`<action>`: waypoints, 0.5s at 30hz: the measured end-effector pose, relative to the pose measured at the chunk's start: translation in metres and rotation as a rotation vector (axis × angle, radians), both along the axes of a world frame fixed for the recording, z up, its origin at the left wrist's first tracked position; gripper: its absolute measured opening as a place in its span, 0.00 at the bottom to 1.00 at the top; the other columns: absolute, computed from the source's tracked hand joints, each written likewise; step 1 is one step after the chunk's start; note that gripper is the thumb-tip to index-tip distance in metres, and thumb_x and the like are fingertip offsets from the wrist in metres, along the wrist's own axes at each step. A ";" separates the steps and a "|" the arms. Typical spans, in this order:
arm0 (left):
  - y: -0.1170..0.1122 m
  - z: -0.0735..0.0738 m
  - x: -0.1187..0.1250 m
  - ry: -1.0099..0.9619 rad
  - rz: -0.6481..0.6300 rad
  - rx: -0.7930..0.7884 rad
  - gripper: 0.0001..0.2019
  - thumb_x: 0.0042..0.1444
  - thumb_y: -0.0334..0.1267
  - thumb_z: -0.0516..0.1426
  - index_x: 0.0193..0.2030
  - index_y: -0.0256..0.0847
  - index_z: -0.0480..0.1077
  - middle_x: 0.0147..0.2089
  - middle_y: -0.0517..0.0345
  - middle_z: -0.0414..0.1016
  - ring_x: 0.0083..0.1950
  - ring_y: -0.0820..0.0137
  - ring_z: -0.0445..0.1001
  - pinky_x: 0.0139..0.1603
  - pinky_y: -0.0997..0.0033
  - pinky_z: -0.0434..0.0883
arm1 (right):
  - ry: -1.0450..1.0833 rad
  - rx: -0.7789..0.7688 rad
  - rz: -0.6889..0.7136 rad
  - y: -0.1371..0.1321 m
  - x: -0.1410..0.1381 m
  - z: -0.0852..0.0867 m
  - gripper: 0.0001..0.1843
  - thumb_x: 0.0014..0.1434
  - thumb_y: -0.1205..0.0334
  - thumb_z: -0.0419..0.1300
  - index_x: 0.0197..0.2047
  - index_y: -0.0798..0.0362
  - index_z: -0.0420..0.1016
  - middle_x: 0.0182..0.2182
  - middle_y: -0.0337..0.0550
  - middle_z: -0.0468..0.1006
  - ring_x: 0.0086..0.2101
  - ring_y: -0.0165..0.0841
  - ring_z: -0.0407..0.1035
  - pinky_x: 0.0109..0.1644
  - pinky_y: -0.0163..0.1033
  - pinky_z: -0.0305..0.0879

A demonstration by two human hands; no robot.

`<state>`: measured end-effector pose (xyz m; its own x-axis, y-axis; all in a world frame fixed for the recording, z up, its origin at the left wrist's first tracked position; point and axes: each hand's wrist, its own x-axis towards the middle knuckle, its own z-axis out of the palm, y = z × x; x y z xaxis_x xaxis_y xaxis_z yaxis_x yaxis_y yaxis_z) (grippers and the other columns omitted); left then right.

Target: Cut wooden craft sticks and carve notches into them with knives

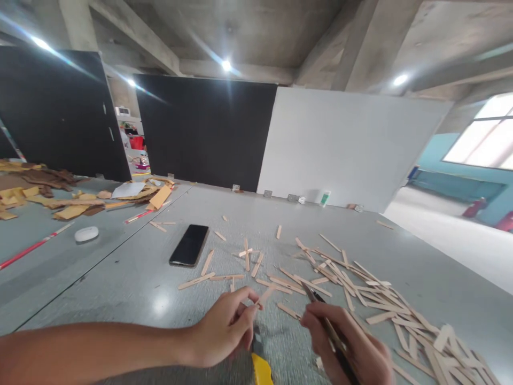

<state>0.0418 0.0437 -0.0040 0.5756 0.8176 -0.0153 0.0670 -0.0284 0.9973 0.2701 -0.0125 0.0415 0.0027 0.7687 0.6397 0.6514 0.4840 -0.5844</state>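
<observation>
Between thumb and index finger, my left hand (230,326) pinches a short flat wooden craft stick (266,294) above the grey table. My right hand (348,342) is closed around a dark-handled knife (331,334), its pointed blade aimed up and left. The blade and the stick are apart. Below my left hand lies a yellow-handled tool (261,369), partly hidden, with a dark part reaching under the hand. Several loose craft sticks (280,283) lie just beyond both hands, and two of them form a small cross (246,253).
A large pile of craft sticks (385,305) spreads over the right side. A black phone (189,245) lies at left centre, with a white earbud case (86,234) farther left. Yellow and brown scraps (72,200) cover the far left. Black and white panels (340,144) stand along the back edge.
</observation>
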 end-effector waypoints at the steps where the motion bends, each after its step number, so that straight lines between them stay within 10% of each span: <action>1: 0.006 -0.007 0.000 -0.004 0.021 -0.021 0.26 0.70 0.65 0.52 0.50 0.41 0.63 0.23 0.68 0.70 0.14 0.79 0.60 0.13 0.81 0.56 | 0.095 -0.101 0.004 0.003 0.003 -0.015 0.10 0.72 0.50 0.61 0.49 0.45 0.80 0.24 0.35 0.78 0.19 0.29 0.68 0.25 0.32 0.68; 4: 0.015 -0.018 -0.001 -0.012 0.080 -0.080 0.22 0.73 0.60 0.53 0.52 0.40 0.65 0.24 0.68 0.71 0.15 0.78 0.61 0.14 0.80 0.58 | 0.422 -0.264 0.185 0.008 0.008 -0.044 0.20 0.75 0.41 0.55 0.62 0.39 0.76 0.42 0.46 0.85 0.26 0.34 0.77 0.29 0.38 0.75; 8: 0.018 -0.020 -0.003 -0.010 0.162 -0.175 0.18 0.74 0.50 0.58 0.59 0.37 0.72 0.46 0.54 0.79 0.37 0.70 0.79 0.37 0.68 0.80 | 0.624 -0.308 0.451 0.010 0.011 -0.046 0.25 0.74 0.40 0.57 0.71 0.29 0.66 0.74 0.52 0.64 0.40 0.43 0.82 0.36 0.49 0.81; 15: 0.015 -0.017 0.001 -0.019 0.249 -0.247 0.19 0.71 0.45 0.62 0.64 0.39 0.71 0.62 0.47 0.75 0.57 0.59 0.79 0.56 0.51 0.79 | 0.743 -0.408 0.277 0.009 0.003 -0.048 0.20 0.72 0.42 0.60 0.61 0.39 0.65 0.66 0.52 0.72 0.26 0.28 0.73 0.20 0.34 0.70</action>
